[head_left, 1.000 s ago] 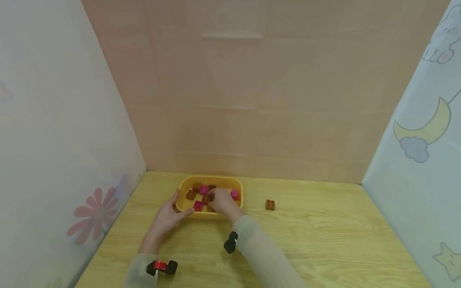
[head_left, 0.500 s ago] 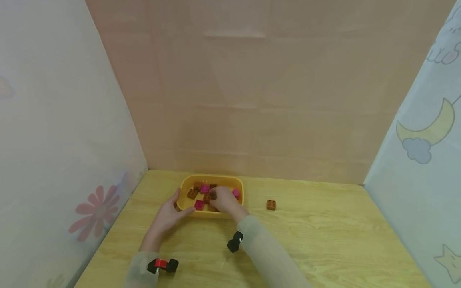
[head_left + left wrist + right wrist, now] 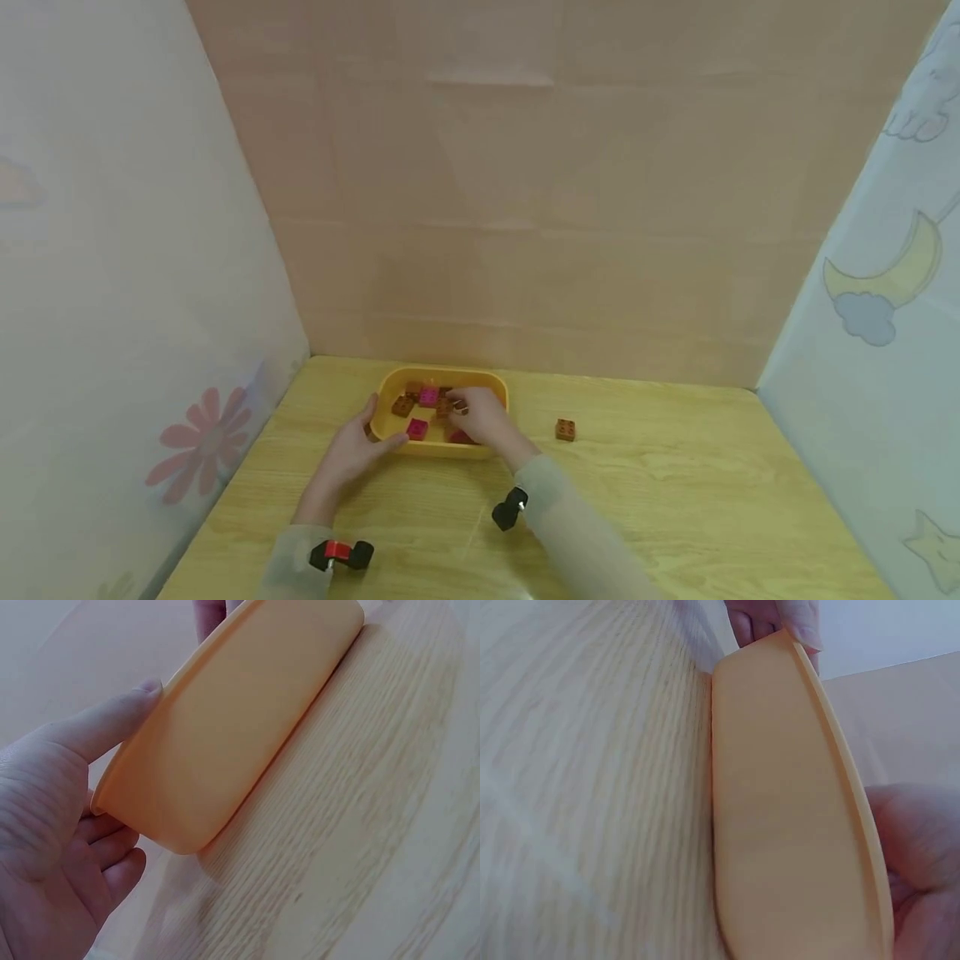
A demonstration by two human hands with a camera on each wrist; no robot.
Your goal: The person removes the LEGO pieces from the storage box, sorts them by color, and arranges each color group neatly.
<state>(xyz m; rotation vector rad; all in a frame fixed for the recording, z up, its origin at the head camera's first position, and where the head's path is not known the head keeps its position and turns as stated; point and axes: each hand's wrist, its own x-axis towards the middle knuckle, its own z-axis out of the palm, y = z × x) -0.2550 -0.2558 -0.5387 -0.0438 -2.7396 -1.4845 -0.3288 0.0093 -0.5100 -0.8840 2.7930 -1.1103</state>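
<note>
The left hand (image 3: 351,448) holds the yellow tray (image 3: 442,451), which runs long from nine to three. Inside, a brown brick (image 3: 442,408) lies toward nine o'clock from the right hand (image 3: 483,417), at its fingertips; one cannot tell if it's pinched.

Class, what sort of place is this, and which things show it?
Probably a screened-off play or filming corner: a wood-grain table, a moon-printed side panel, and a yellow tray of studded toy bricks.

- Tub (image 3: 442,451) on the table (image 3: 675,508), towards its far left corner.
- Blocks (image 3: 417,429) in the tub.
- Single block (image 3: 566,430) right of the tub.
- Left hand (image 3: 352,450) at its left end.
- Right hand (image 3: 485,418) over its right half.
</note>
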